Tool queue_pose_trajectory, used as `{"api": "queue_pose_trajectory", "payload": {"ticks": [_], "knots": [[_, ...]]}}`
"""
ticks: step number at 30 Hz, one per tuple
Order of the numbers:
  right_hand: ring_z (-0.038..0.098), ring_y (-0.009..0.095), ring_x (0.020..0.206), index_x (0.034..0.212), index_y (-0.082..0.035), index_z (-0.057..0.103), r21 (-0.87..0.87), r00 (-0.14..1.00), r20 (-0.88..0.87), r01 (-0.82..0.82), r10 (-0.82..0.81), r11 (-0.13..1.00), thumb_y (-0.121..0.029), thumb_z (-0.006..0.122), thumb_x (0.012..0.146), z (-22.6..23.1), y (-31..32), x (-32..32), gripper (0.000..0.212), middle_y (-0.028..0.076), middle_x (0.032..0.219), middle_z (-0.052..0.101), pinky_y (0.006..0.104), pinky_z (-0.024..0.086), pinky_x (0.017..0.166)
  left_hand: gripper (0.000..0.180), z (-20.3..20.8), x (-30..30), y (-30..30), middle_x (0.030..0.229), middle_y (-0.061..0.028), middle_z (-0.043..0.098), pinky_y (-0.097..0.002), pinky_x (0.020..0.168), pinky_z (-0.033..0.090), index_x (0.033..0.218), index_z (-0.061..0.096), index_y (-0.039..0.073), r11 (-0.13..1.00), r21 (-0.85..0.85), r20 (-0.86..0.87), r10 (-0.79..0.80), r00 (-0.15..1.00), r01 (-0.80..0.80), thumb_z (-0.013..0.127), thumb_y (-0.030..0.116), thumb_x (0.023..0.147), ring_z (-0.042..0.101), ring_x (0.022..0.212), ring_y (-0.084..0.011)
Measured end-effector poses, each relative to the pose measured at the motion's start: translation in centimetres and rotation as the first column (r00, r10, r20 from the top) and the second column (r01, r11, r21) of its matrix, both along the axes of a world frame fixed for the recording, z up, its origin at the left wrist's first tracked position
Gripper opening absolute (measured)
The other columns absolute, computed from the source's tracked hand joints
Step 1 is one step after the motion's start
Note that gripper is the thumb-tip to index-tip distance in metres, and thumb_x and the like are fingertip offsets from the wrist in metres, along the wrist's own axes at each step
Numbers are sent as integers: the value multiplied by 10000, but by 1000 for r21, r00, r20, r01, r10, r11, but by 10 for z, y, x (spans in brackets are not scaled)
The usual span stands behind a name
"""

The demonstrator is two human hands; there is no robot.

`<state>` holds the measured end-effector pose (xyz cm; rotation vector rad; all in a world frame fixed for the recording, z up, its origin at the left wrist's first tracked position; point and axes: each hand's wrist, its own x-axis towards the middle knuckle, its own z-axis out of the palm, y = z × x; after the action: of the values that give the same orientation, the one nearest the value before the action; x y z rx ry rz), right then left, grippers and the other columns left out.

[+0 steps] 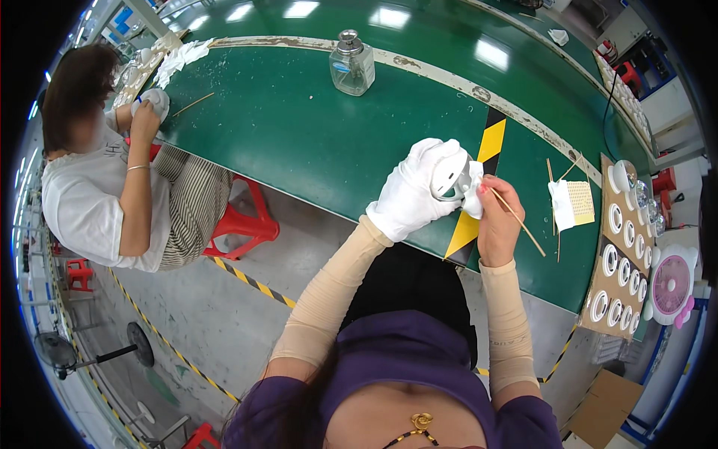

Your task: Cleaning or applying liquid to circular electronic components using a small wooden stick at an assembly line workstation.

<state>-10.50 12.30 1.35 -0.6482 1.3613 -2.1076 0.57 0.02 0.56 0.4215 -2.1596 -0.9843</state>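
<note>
The white rounded housing (450,173) hides some fingers of the gloved left hand (410,193), and a white cloth (473,196) covers part of its right side. The upper end of the wooden stick (527,228) is lost between the right hand (499,228) and that cloth, so whether it touches the housing cannot be told. The co-worker's face is blurred; their hand (146,120) covers part of a white piece (158,99). The lower edge cuts off the purple shirt (404,348) and a red stool (200,437).
</note>
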Motion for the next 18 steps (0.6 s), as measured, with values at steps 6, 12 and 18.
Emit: {"api": "queue_pose_trajectory", "payload": {"ticks": [6, 12, 18], "knots": [[581, 105, 856, 943, 22, 634, 70, 972, -234, 47, -30, 996, 52, 658, 829, 3, -2, 4, 120, 56, 978, 624, 222, 460, 774, 831, -1, -1, 2, 1220, -137, 480, -385, 881, 498, 1331, 417, 118, 996, -57, -2, 70, 998, -70, 838, 217, 621, 550, 1095, -321], [540, 153, 796, 831, -12, 636, 125, 709, -700, 12, 80, 992, 62, 707, 731, 19, -13, 4, 143, 70, 870, 580, 249, 430, 695, 811, -2, 0, 5, 1215, -146, 494, -406, 850, 507, 1344, 400, 108, 996, -32, 12, 86, 996, -86, 817, 228, 659, 569, 1055, -333], [532, 213, 896, 803, -26, 617, 76, 618, -786, 120, -15, 990, 3, 725, 734, 17, -31, 4, 131, 82, 965, 623, 307, 438, 762, 696, -10, -9, 3, 1103, -178, 531, -422, 796, 509, 1280, 463, 78, 987, -102, -179, 107, 978, -127, 771, 227, 675, 576, 957, -367]]}}
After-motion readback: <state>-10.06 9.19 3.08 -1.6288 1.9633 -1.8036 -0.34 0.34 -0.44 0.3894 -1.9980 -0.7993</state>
